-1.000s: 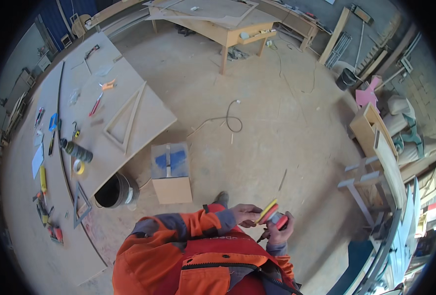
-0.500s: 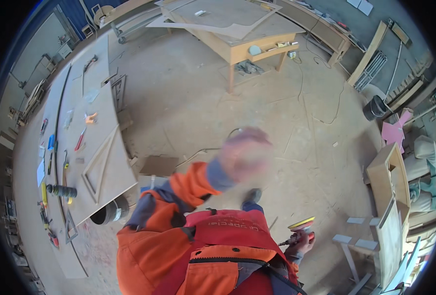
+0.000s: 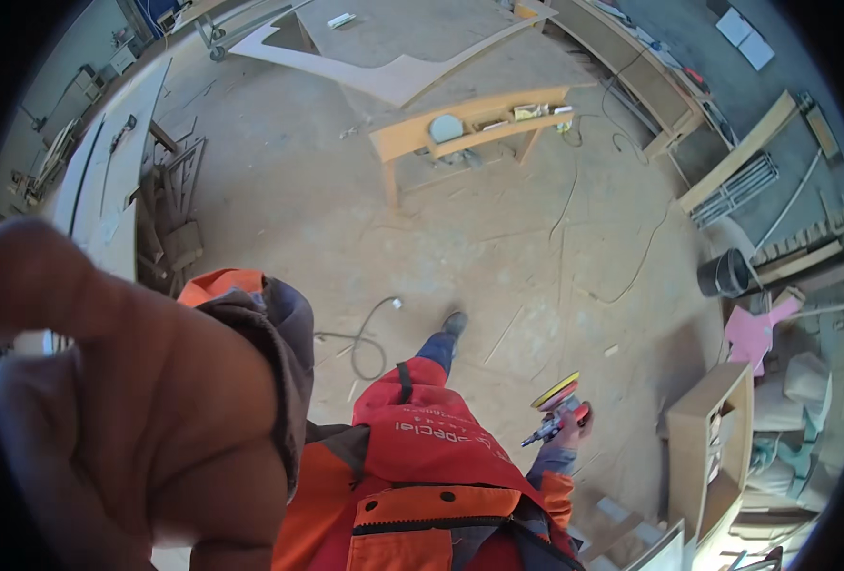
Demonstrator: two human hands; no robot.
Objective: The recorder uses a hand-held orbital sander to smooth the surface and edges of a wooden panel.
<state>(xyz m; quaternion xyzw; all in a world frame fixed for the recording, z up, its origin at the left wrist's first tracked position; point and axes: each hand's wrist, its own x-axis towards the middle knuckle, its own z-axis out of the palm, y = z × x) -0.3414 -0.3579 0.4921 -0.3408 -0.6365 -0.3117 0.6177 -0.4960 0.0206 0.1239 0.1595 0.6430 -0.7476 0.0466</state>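
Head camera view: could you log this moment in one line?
right hand: gripping yellow-edged sander | left hand: close to camera, contents unclear | floor: looped cable

Sander (image 3: 562, 415) pt. metal; workwear (image 3: 422, 409) matt cloth; cabinet (image 3: 686, 423) wd.

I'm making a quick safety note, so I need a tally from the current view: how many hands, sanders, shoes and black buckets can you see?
Hands: 2, left hand and right hand
Sander: 1
Shoe: 1
Black bucket: 1
Total: 5
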